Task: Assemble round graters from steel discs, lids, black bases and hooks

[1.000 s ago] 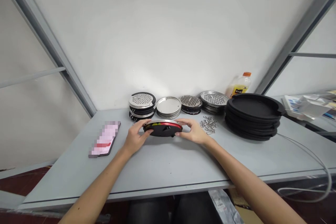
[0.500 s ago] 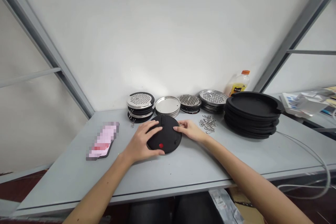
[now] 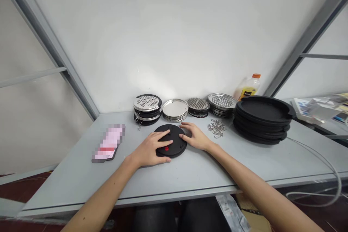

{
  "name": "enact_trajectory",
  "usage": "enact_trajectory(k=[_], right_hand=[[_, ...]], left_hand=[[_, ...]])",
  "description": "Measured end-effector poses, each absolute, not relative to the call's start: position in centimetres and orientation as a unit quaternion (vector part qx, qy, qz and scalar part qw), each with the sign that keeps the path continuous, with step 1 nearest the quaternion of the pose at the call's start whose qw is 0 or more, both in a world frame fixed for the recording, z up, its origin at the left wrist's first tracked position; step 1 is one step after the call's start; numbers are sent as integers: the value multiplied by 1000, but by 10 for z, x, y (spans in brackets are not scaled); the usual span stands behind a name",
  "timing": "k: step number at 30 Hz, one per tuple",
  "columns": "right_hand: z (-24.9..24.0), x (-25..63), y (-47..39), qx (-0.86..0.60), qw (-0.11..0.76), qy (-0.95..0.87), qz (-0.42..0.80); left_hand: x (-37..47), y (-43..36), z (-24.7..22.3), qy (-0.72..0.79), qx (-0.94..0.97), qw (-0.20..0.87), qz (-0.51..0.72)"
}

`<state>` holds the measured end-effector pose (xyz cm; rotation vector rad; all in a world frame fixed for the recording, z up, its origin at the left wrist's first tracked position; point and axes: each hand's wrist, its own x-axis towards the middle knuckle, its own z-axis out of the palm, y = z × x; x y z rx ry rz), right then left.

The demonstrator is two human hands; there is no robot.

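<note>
A round black disc [image 3: 176,141] with a small red dot [image 3: 166,148] near its front left lies flat on the table in front of me. My left hand [image 3: 150,149] grips its left side, fingers spread over the top and thumb along the near edge. On the right, my right hand [image 3: 195,136] holds the rim, with the thumb on top and the other fingers around the far right edge. The disc's underside is hidden. Behind it stands a stack of shallow silver metal plates [image 3: 174,108].
Behind are a stack of black and perforated metal discs [image 3: 147,103], studded grater discs [image 3: 198,104] and perforated metal plates [image 3: 221,100]. Small metal clips [image 3: 216,128] lie right, near a tall stack of black trays [image 3: 262,116] and a bottle [image 3: 249,87]. A pixelated phone-like object [image 3: 110,143] lies left.
The disc has gone from tilted to flat on the table. My right hand has shifted its fingers at the disc's right edge; my left hand stays on the left side.
</note>
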<state>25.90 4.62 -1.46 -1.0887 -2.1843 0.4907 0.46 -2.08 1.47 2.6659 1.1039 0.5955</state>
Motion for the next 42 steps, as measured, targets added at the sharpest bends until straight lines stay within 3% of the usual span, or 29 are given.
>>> enact_trajectory(k=[8,20,26,31,37,42], right_hand=[[1,264,41,-290,296,-893,178],[6,261,28,-281,395,-862,149],[-1,262,37,-301,307,-895,121],[-1,265,41,-312,310,-889,124],[12,294,55,-529,335,-779,35],[11,319,66,-662,231,-711,-55]], left_hand=[[-3,-19,23,380,900,117,179],[-11,-11,16,454,864,91,198],[-9,-11,11,452,865,139,170],[-8,-12,13,444,866,158,170],[-7,-14,16,460,854,164,179],[-9,-13,15,468,847,177,181]])
